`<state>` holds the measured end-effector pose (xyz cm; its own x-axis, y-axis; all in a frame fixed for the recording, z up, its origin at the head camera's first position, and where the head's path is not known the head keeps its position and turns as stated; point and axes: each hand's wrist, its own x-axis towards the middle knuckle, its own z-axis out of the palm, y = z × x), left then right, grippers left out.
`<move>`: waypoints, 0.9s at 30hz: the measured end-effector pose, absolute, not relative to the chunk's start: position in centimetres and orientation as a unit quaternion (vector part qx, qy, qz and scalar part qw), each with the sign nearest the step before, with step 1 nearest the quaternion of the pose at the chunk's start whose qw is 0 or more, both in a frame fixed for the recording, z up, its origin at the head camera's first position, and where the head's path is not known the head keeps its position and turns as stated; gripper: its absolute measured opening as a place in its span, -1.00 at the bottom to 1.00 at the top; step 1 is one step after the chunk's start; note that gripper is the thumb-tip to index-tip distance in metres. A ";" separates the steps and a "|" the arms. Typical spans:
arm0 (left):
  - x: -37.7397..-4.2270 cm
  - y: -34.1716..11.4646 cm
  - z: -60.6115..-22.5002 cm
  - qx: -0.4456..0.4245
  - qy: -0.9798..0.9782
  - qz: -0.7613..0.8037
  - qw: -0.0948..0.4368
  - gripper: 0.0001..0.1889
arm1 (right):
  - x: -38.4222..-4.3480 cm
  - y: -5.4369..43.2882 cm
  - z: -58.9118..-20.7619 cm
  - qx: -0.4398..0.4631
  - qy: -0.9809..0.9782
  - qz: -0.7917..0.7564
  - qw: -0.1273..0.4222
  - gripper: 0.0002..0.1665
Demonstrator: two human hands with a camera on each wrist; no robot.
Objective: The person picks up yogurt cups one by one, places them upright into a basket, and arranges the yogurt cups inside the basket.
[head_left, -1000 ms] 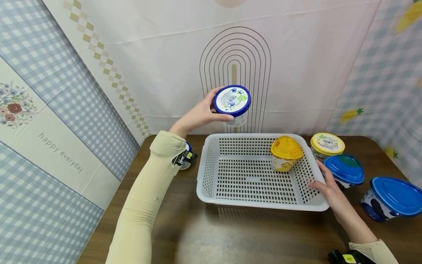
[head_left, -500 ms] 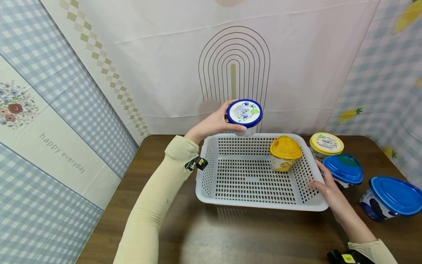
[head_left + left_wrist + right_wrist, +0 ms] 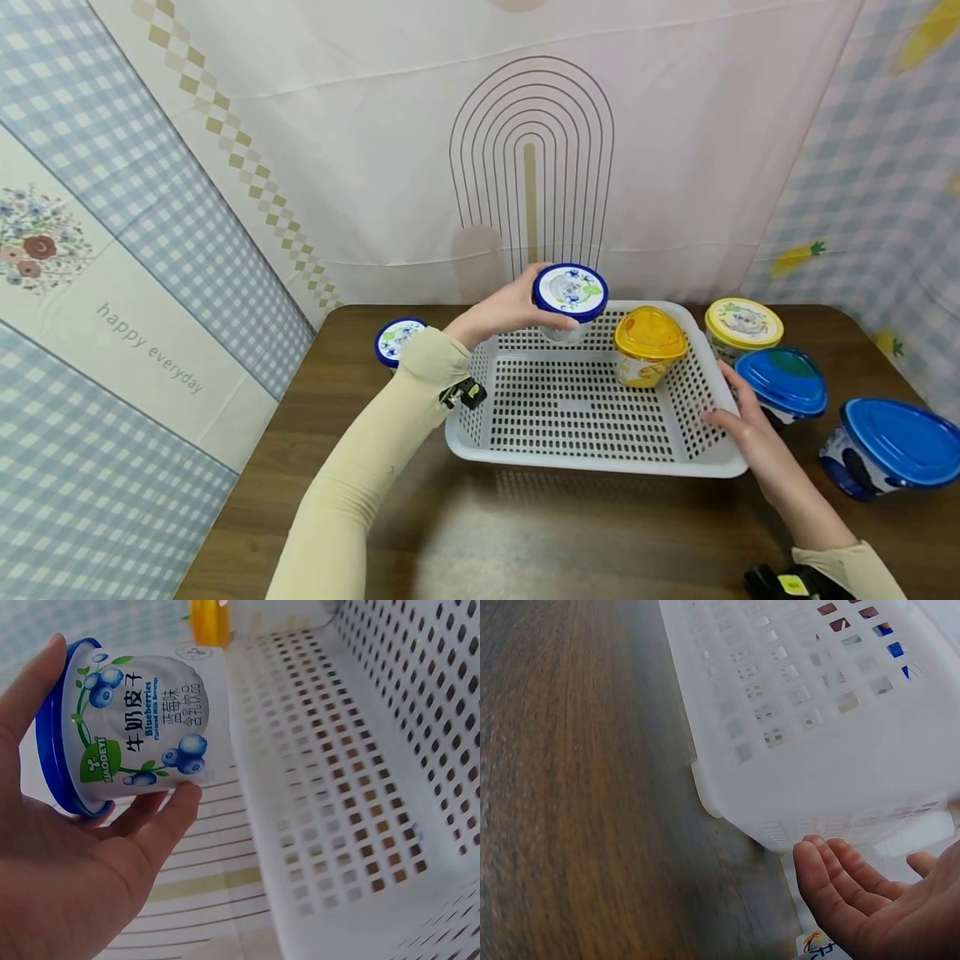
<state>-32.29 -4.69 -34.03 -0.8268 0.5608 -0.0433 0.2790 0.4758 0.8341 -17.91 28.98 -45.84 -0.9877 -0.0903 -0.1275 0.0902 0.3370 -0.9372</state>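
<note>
My left hand [image 3: 517, 307] grips a blueberry milk cup [image 3: 572, 293] with a white lid top and blue rim. It is held upright over the back side of a white perforated plastic basket [image 3: 592, 467]. In the left wrist view, blueberries and green leaves show on the cup's side, and the fingers [image 3: 161, 825] wrap it from below. My right hand [image 3: 761, 437] holds the basket's right end, thumb over the rim and fingers outside. A cup with a yellow lid [image 3: 650, 337] stands inside the basket, at the back right.
Right of the basket stand a yellow-lidded cup [image 3: 744, 323], a blue-lidded tub [image 3: 783, 383] and a larger blue-lidded tub [image 3: 900, 442]. Another blue-rimmed cup [image 3: 397, 340] sits to the left, partly behind the left sleeve. A patterned cloth [image 3: 360, 167] hangs behind the wooden table [image 3: 375, 500].
My left hand has brought the blueberry cup down and rightward, from before the backdrop to the basket's back rim. The cup at the left has come into fuller view. The right hand stays put.
</note>
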 end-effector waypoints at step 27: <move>-32.2 -3.3 -38.1 0.240 0.855 0.415 0.199 0.12 | -18.1 29.0 -45.7 0.003 0.814 -0.576 0.081 -0.01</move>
